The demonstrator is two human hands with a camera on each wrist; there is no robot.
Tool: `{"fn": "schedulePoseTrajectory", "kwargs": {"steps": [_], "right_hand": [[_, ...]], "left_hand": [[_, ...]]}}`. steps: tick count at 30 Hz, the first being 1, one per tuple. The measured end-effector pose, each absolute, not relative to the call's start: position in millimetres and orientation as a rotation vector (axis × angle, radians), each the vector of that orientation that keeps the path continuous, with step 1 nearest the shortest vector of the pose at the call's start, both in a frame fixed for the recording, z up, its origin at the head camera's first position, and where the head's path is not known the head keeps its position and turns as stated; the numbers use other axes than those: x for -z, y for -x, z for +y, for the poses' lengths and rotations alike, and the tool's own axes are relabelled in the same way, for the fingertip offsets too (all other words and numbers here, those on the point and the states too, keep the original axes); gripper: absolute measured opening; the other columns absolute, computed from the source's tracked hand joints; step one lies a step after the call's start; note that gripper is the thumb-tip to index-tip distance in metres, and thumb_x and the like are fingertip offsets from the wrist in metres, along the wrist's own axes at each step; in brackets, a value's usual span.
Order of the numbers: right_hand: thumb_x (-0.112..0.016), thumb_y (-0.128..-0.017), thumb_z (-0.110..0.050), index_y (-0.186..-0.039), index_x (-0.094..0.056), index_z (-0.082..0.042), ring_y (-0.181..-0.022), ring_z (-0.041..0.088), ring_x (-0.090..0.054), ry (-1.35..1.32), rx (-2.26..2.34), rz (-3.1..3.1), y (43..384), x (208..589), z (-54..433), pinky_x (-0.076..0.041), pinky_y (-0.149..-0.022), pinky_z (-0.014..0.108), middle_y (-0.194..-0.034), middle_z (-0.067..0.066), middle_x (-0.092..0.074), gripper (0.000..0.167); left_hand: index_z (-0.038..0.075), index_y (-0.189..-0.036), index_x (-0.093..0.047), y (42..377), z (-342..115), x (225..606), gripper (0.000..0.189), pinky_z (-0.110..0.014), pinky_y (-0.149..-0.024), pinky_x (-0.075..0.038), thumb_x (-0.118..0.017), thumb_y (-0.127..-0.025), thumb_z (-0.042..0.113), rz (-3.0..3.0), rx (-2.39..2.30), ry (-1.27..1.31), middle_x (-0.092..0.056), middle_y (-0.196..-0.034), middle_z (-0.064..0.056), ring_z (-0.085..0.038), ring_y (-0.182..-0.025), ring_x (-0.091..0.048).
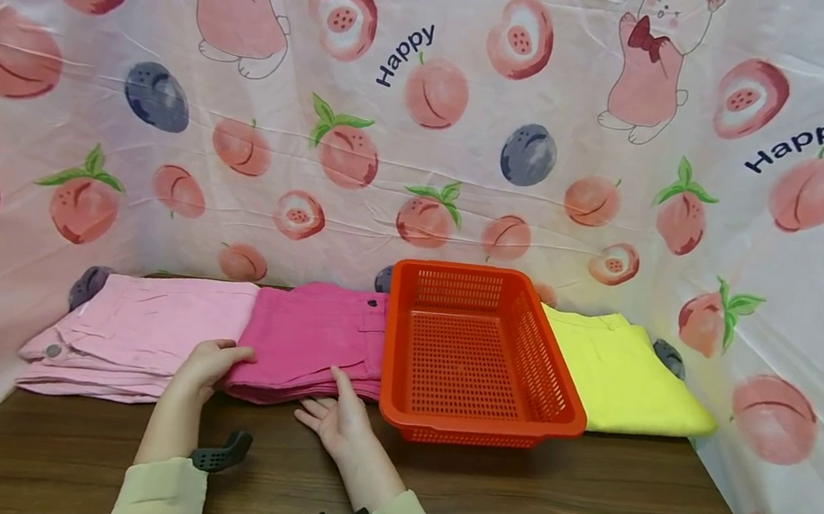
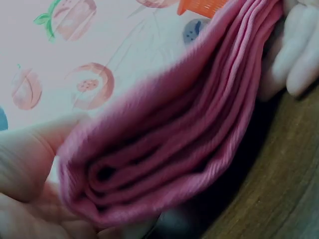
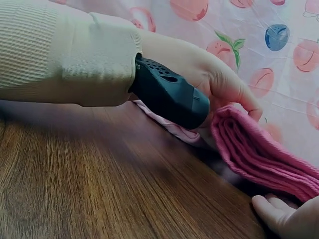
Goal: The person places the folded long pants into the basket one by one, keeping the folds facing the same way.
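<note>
A bundle of hot-pink folded trousers (image 1: 314, 330) lies between pale-pink folded trousers (image 1: 157, 318) and an orange basket (image 1: 401, 356). My left hand (image 1: 210, 366) grips its front left corner, thumb over the top and fingers beneath. The layered end of the hot-pink trousers (image 2: 164, 149) shows in the left wrist view, its lower side raised over a dark gap. At the front edge is my right hand (image 1: 348, 430), palm turned up. Its thumb reaches over the cloth while the other fingers (image 3: 271, 209) extend loosely along the underside.
Yellow folded trousers (image 1: 621, 379) lie right of the basket, partly behind it. The basket holds nothing. A fruit-print cloth (image 1: 458, 178) hangs behind and at both sides of the brown wooden table (image 1: 582, 501). Each wrist wears a black camera mount (image 1: 221, 451).
</note>
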State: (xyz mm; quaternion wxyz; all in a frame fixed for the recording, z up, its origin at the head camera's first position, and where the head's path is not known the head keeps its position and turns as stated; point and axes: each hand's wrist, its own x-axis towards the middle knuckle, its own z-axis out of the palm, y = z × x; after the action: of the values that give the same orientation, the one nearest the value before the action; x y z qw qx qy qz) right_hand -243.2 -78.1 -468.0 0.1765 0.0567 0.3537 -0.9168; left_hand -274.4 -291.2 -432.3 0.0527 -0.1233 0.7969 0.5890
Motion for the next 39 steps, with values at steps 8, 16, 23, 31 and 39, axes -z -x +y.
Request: {"fn": "schedulePoseTrajectory", "kwargs": {"steps": [8, 16, 23, 31, 39], "right_hand": [[-0.052, -0.098, -0.019, -0.138, -0.022, 0.012, -0.117, 0.060, -0.040, -0.167, 2.614, 1.133, 239, 467, -84, -0.042, -0.087, 0.062, -0.135, 0.045, -0.027, 0.059], [-0.047, -0.092, -0.001, -0.131, -0.016, 0.012, -0.096, 0.051, -0.059, -0.275, 2.651, 1.321, 235, 469, -89, -0.054, -0.073, 0.047, -0.136, 0.041, -0.023, 0.052], [-0.043, -0.092, 0.003, -0.135, -0.014, 0.012, -0.086, 0.042, -0.066, -0.316, 2.638, 1.385, 233, 469, -88, -0.055, -0.071, 0.041, -0.135, 0.044, -0.023, 0.053], [-0.044, -0.089, 0.006, -0.139, -0.017, 0.007, -0.079, 0.038, -0.067, -0.320, 2.659, 1.403, 231, 467, -89, -0.056, -0.067, 0.038, -0.138, 0.042, -0.024, 0.056], [-0.044, -0.085, 0.011, -0.146, -0.013, 0.004, -0.069, 0.034, -0.066, -0.241, 2.663, 1.490, 229, 467, -90, -0.056, -0.062, 0.039, -0.139, 0.039, -0.025, 0.070]], "left_hand": [[-0.015, -0.137, -0.025, 272, -296, 441, 0.063, -0.026, -0.072, -0.048, -0.053, -0.087, 0.010, 2.307, -1.871, 0.173, -0.057, -0.105, -0.015, -0.012, -0.083, -0.056], [-0.014, -0.140, -0.015, 272, -296, 446, 0.070, -0.026, -0.076, -0.047, -0.052, -0.085, 0.008, 2.248, -1.895, 0.103, -0.050, -0.116, -0.021, -0.015, -0.090, -0.055], [0.001, -0.143, -0.018, 277, -288, 446, 0.065, -0.034, -0.073, -0.053, -0.053, -0.095, 0.026, 2.025, -2.067, 0.196, -0.060, -0.100, -0.008, -0.017, -0.084, -0.062], [0.005, -0.152, 0.000, 277, -289, 450, 0.081, -0.031, -0.077, -0.050, -0.050, -0.089, 0.007, 2.044, -2.105, 0.181, -0.029, -0.138, -0.025, -0.021, -0.098, -0.053], [0.002, -0.151, 0.007, 278, -295, 447, 0.084, -0.025, -0.079, -0.048, -0.047, -0.086, 0.001, 2.094, -2.094, 0.113, -0.019, -0.142, -0.028, -0.026, -0.108, -0.044]]}}
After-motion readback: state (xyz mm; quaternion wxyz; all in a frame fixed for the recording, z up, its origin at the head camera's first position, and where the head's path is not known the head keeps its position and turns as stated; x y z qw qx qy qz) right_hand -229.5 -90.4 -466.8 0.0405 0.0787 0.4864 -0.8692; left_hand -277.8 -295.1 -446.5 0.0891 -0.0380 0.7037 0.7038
